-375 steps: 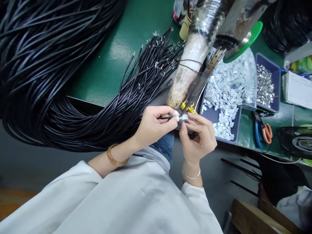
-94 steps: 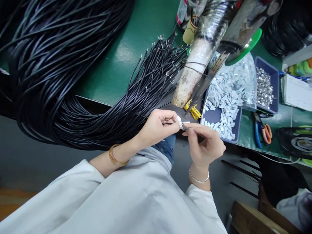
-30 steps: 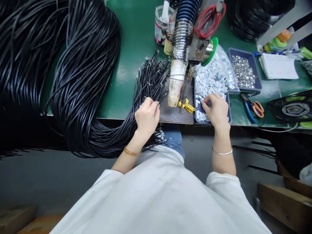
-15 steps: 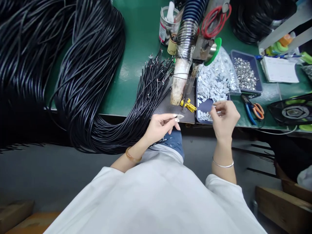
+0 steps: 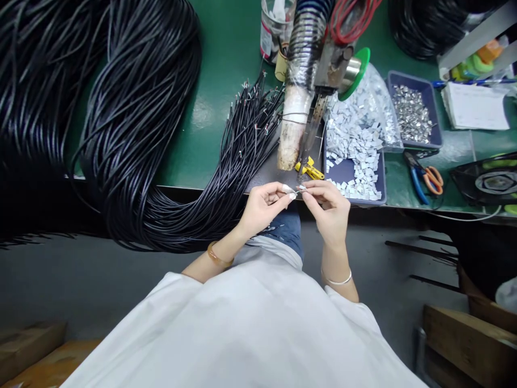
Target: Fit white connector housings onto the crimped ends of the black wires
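Observation:
My left hand (image 5: pixel 264 207) is closed in a pinch just past the table's front edge, on the end of a black cable whose thin wire tip (image 5: pixel 298 192) sticks out to the right. White wraps cover its thumb and index fingertips. Meeting it from the right, my right hand (image 5: pixel 329 210) pinches a small white piece (image 5: pixel 301 187) at the wire tip. Whether piece and wire touch is too small to tell. Beside the right hand stands a tray (image 5: pixel 383 180) of many small pale pieces (image 5: pixel 355 134). Yellow clips (image 5: pixel 310 168) lie just beyond the fingertips.
A soldering stand (image 5: pixel 331 70) and a wrapped hose (image 5: pixel 297 116) hang over the work spot. Black cables (image 5: pixel 137 134) fill the left and drape over the edge. At right are a bin of metal parts (image 5: pixel 412 116), cutters (image 5: pixel 424 178) and a paper stack (image 5: pixel 476 108).
My right hand has moved left from above the tray of pale pieces to my left fingertips. My left hand has stayed nearly in place. The view has shifted slightly.

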`<control>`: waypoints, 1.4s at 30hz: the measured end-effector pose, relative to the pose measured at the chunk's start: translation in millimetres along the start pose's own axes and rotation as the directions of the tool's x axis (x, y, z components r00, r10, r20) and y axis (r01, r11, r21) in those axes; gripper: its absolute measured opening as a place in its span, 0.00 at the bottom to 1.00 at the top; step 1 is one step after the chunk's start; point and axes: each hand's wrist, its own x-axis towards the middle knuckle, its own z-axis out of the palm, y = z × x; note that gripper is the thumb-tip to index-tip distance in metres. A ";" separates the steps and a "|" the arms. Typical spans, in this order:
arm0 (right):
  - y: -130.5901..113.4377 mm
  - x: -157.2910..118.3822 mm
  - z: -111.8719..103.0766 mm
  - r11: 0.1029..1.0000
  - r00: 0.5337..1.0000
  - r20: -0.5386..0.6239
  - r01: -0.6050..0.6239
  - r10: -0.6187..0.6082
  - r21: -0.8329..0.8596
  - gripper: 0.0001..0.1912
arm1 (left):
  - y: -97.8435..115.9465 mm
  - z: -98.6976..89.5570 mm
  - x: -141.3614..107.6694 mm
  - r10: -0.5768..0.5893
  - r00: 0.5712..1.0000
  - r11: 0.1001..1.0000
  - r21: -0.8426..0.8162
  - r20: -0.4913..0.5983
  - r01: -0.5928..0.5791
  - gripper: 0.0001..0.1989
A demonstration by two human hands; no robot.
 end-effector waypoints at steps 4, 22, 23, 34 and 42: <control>5.5 -0.1 2.7 0.988 0.996 0.054 -0.083 0.077 0.130 0.02 | -2.1 3.0 0.6 0.089 0.996 0.988 0.126 0.031 -0.092 0.10; 7.3 -6.5 9.7 0.976 0.995 -0.025 -0.092 0.099 0.197 0.02 | 7.2 1.8 1.9 -0.166 0.963 0.980 -0.072 0.212 0.185 0.19; 6.8 -6.4 9.6 0.979 0.995 -0.027 -0.091 0.097 0.181 0.02 | 7.7 1.6 1.9 -0.173 0.961 0.978 -0.079 0.216 0.194 0.19; -1.6 -6.7 6.5 0.995 1.000 -0.017 -0.010 0.012 0.095 0.04 | 6.9 0.6 1.2 -0.187 0.952 0.965 -0.135 0.243 0.224 0.19; 10.5 -4.0 6.6 0.947 0.986 0.083 -0.164 0.146 0.278 0.02 | 7.5 -2.7 -0.7 -0.143 0.952 0.987 -0.032 0.271 0.157 0.16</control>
